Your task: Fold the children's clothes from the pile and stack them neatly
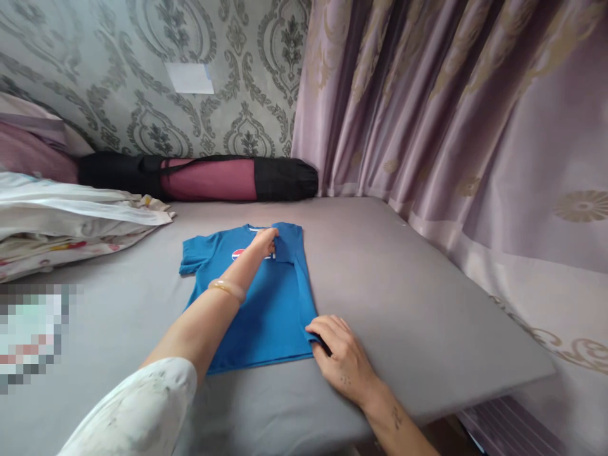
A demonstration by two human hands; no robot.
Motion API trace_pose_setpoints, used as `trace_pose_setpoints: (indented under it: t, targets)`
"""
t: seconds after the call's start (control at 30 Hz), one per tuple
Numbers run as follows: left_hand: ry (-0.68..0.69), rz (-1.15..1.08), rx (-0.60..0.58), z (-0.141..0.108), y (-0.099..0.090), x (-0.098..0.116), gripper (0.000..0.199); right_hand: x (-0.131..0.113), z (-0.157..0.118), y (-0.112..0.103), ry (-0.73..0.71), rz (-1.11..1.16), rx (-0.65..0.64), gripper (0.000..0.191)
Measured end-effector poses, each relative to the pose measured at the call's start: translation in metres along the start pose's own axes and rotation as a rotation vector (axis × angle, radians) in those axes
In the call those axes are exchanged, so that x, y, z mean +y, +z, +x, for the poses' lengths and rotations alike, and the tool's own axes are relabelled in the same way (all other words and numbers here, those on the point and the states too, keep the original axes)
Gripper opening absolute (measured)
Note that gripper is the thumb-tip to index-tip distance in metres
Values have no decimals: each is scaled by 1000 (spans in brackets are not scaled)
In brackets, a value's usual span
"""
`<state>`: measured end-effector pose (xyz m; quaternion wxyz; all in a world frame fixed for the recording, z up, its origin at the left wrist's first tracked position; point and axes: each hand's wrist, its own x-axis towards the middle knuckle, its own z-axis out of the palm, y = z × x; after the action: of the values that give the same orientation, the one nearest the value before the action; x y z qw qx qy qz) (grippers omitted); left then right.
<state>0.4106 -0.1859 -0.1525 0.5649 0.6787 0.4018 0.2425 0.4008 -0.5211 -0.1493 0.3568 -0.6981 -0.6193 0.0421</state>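
A blue T-shirt (pixel 266 304) lies spread on the grey sheet, its collar away from me. Its right side is folded inward, with that sleeve lying over the chest beside a round red, white and blue logo. My left hand (pixel 266 242) is closed on the folded sleeve edge near the collar, and its forearm, with a pale bangle, crosses the shirt and hides part of it. At the lower right corner of the shirt, my right hand (pixel 338 354) pinches the folded edge between thumb and fingers. The left sleeve of the shirt sticks out flat.
A long black and maroon bag (pixel 209 179) lies along the patterned wall. Crumpled bedding (pixel 71 218) is heaped at the left. Mauve curtains (pixel 427 95) hang along the right side of the grey bed surface (pixel 403 304). A blurred patch covers something at the left edge.
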Motion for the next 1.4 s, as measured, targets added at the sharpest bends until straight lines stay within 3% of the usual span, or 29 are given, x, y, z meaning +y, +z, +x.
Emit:
trace_pose_setpoints:
  t: [0.1,0.23,0.4,0.5,0.63,0.73,0.83,0.93,1.07,1.23,1.4]
  targets:
    - [-151,-61,14,-8,-4,-4,7,-1,1,-1,-29,-22,-27,33]
    - [-215,-88,29,-16,-4,-3,13,-5,2,-4,-72,-29,-39,32]
    - [-177,-35,96,-26,-2,-6,73,-10,4,-14,-66,71,-122,17]
    - [-55,14,97,-34,-2,-11,88,-4,16,-21,-12,139,-140,29]
    - [145,124,49,-39,-3,-20,69,15,48,-19,75,-38,-60,34]
    - [224,205,45,-38,-3,-28,50,28,73,-6,83,-249,-150,42]
    - [269,241,53,-35,-3,-33,45,37,85,11,87,-381,-256,54]
    - [296,250,60,-33,-2,-35,44,43,84,22,93,-409,-350,63]
    - [319,252,55,-33,-2,-34,43,44,84,21,100,-422,-396,65]
    - [333,360,82,-36,-2,-31,41,38,106,21,98,-435,-326,59]
    - [542,544,93,-40,0,-32,38,41,123,38,93,-429,-276,61]
